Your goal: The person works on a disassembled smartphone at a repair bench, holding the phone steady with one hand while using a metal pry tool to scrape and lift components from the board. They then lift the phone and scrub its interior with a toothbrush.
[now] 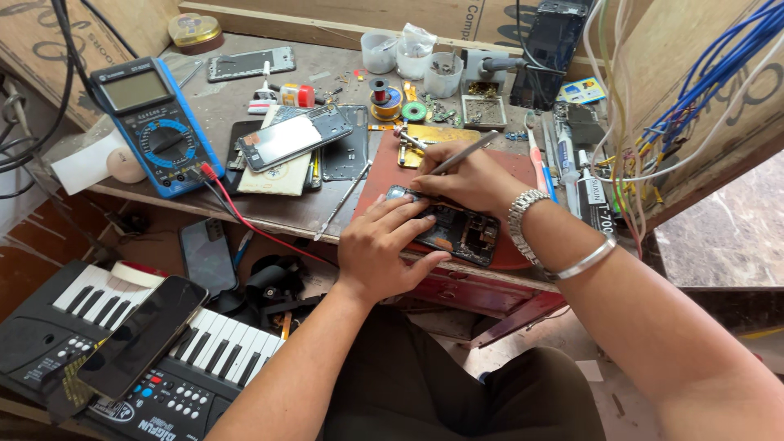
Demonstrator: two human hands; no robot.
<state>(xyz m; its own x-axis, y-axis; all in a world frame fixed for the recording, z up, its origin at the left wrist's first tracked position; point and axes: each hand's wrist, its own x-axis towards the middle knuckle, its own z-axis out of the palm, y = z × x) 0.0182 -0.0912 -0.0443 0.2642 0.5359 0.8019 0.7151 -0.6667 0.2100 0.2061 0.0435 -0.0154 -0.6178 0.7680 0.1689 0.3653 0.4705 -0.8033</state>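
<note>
Cluttered bench [269, 214]: opened phone [449, 229] long axis left-right, L hand [384, 249] steadying.

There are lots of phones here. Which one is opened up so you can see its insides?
The dark opened phone on the red mat, held by the left hand; the others show screens or covers.

On the counter [269, 214]: 1 blue multimeter [155, 122], 3 white cups [412, 55], 1 red mat [384, 175], 1 opened phone [457, 230] under 2 hands [384, 249], 1 round gold tin [194, 31]. Below the counter: 1 black-and-white keyboard [163, 359] with 1 dark phone [143, 335] lying on it. On the right wrist: 1 metal watch [523, 216], 1 silver bangle [584, 260].
</note>
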